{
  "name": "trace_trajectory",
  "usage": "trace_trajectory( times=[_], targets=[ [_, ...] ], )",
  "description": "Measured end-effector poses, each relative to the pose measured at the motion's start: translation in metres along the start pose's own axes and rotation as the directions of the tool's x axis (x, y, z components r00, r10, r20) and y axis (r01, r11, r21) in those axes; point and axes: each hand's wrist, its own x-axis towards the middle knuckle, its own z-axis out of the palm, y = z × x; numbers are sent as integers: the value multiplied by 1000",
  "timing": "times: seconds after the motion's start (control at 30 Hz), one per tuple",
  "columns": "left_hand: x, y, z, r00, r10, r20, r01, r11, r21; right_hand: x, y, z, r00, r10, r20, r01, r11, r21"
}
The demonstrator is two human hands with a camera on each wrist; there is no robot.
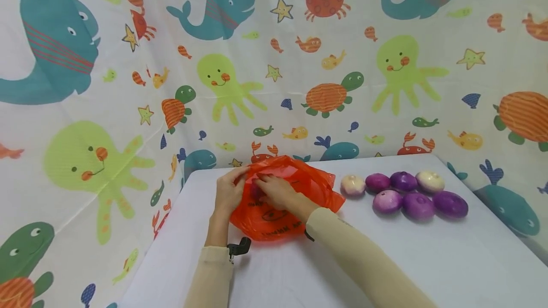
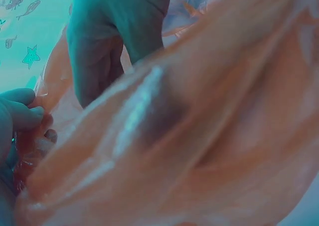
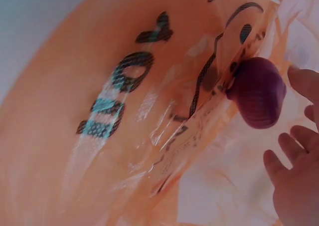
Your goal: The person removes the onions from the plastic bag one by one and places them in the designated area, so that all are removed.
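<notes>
A red plastic bag [image 1: 278, 227] with dark print sits on the white table, its mouth spread wide. My left hand [image 1: 229, 189] pinches the bag's rim on the left side; the same fingers [image 2: 25, 109] show at the edge of the left wrist view. Inside the mouth is my right hand [image 1: 278, 191], close to a purple onion [image 3: 258, 92]. In the right wrist view, the fingers [image 3: 294, 148] are spread and a small gap parts them from the onion. The onion lies against the printed bag wall. The bag's bottom is hidden.
To the right of the bag stand several more onions in two rows, among them a pale onion [image 1: 353, 186] nearest the bag and a dark purple onion [image 1: 450, 204] at the far right. A patterned sea-animal curtain [image 1: 274, 61] hangs behind the table [image 1: 385, 260].
</notes>
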Motion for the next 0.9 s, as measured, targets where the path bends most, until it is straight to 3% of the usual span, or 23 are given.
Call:
trace_trajectory(
  times=[0.37,0.9],
  targets=[
    [-1,0,-1,1000,-28,9,28,999,-15,2,-10,4,997,4,73,9,986,-165],
    [-1,0,-1,999,-36,9,36,999,-26,-4,-14,7,998,53,32,-47,987,-156]
  ],
)
